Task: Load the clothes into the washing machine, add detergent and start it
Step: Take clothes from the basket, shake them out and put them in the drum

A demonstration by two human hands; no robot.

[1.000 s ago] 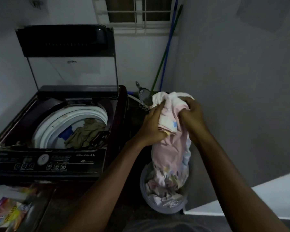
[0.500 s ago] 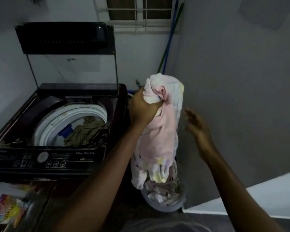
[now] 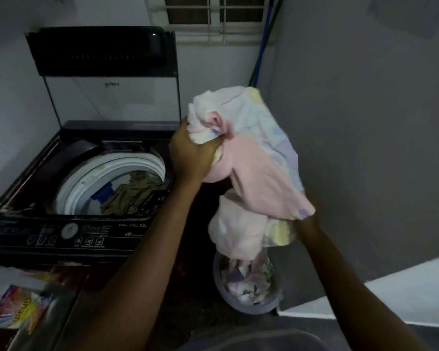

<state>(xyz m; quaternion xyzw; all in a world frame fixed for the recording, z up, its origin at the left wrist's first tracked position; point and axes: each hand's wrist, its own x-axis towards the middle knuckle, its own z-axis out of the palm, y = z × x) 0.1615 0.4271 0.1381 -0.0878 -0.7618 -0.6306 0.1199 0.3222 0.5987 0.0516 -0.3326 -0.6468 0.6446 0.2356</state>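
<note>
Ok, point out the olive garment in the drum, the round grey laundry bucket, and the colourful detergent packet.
Olive garment (image 3: pixel 132 196): head view, crumpled middle.
Round grey laundry bucket (image 3: pixel 249 309): head view, near rim.
Colourful detergent packet (image 3: pixel 18 310): head view, printed front.

Your two forearms are bare right up to the bottom edge of the view, with no sleeve showing on either. Your left hand (image 3: pixel 192 154) carries no ring, watch or band that can be made out; your right hand (image 3: pixel 305 225) is mostly hidden. A dull greyish garment (image 3: pixel 251 339) covers you at the lower edge.
</note>
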